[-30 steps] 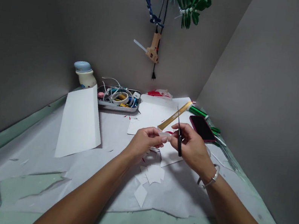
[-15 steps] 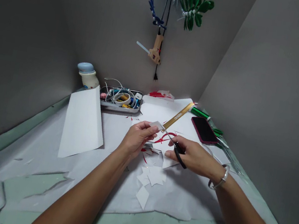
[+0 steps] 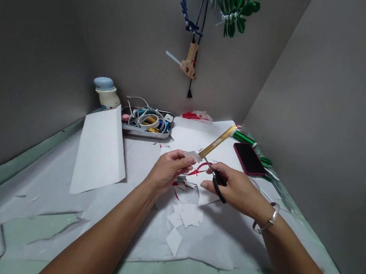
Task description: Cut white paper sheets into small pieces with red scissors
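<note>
My left hand (image 3: 171, 168) pinches a small piece of white paper (image 3: 194, 155) between thumb and fingers. In my right hand (image 3: 235, 188) is a pair of black-handled scissors (image 3: 218, 186), its blades pointing toward the paper's right edge. Whether the blades touch the paper I cannot tell. Below the hands lie several white paper cutouts (image 3: 191, 215), one of them a diamond (image 3: 173, 241). Red strips (image 3: 200, 170) lie between the two hands on white paper.
A gold ruler (image 3: 217, 142) and a phone (image 3: 248, 158) lie beyond my right hand. At the back left stand a metal tray (image 3: 148, 134) of supplies, a lidded jar (image 3: 106, 92) and a folded white sheet (image 3: 101, 153). A glue gun (image 3: 190, 61) hangs on the wall.
The scissors and my right hand have shifted slightly, and the blades look drawn back a little from the paper. My left hand keeps its pinch on the paper.
</note>
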`<move>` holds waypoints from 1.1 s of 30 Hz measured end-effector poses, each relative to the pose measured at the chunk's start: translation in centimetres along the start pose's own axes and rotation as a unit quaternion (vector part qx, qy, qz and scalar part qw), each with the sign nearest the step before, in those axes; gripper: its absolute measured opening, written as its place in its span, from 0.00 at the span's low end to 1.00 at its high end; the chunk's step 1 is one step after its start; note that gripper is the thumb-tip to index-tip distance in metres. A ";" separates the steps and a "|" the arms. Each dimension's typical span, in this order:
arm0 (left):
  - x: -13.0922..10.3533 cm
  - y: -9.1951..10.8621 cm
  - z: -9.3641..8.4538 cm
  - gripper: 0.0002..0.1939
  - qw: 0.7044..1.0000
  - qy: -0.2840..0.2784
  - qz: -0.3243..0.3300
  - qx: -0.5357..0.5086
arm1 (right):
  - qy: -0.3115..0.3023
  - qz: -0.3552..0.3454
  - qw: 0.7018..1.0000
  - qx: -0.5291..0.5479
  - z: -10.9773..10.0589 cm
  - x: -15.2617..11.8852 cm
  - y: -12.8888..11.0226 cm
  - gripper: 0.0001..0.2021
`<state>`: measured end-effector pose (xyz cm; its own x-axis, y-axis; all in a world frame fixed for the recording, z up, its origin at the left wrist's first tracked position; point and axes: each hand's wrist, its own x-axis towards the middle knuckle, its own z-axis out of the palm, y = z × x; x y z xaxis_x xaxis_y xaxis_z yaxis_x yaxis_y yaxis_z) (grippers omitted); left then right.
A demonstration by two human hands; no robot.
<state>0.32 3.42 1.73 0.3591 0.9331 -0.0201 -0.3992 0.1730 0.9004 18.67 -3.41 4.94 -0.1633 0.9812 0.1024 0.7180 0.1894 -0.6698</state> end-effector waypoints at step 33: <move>-0.8 -2.1 1.7 0.12 0.999 -0.018 -0.041 0.006 | 0.239 -0.029 0.944 0.225 3.2 0.9 0.5 0.12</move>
<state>2.31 1.79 0.58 0.4200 0.9042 -0.0777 -0.3581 0.2438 0.9013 16.67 -2.59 2.34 0.2077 0.8941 0.3968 0.3397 0.3145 -0.8864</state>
